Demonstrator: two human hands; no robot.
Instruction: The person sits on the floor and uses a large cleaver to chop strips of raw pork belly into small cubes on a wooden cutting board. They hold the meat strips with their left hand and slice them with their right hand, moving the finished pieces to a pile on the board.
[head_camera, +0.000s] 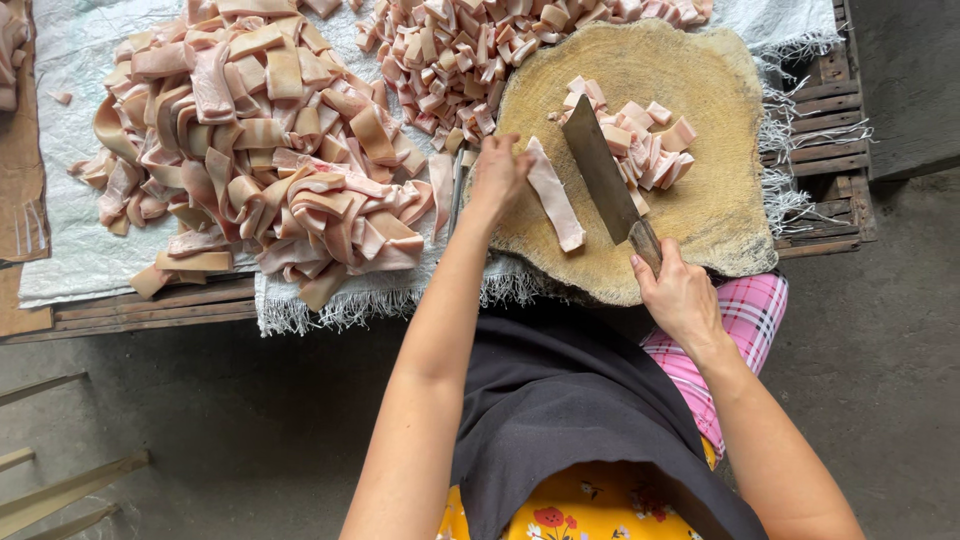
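Observation:
My left hand (497, 172) rests its fingers on the near end of a long pale pink strip of pork skin (557, 201) that lies on a round, worn wooden chopping block (710, 180). My right hand (681, 297) grips the handle of a cleaver (598, 166), whose broad blade stands on the block just right of the strip. Beyond the blade lies a small pile of cut square pieces (645, 140).
A big heap of uncut strips (260, 150) covers a white woven sheet (70, 200) on a low wooden pallet (830, 120). More cut pieces (470, 45) are piled at the back. Concrete floor lies around; wooden slats (50, 490) sit at lower left.

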